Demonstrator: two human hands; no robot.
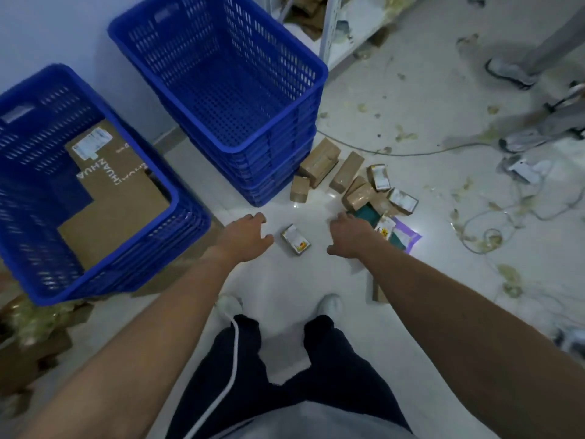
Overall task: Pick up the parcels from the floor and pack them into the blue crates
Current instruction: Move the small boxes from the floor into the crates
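While both arms reach down, a small labelled parcel [295, 239] lies on the floor [285, 280] between the left hand [245, 237] and right hand [348, 236]. Each hand is just beside it, fingers loosely spread, gripping nothing. Beyond that parcel, to its right, brown parcels [354, 188] lie heaped. Left of it stands a blue crate [133, 264] holding cardboard boxes [117, 198], and behind it stacked blue crates [269, 172].

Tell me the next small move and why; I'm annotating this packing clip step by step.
Probably close the left hand on the small parcel lying alone on the floor between both hands. Neither hand holds anything yet, and that parcel lies nearest; the right hand hovers beside the pile.
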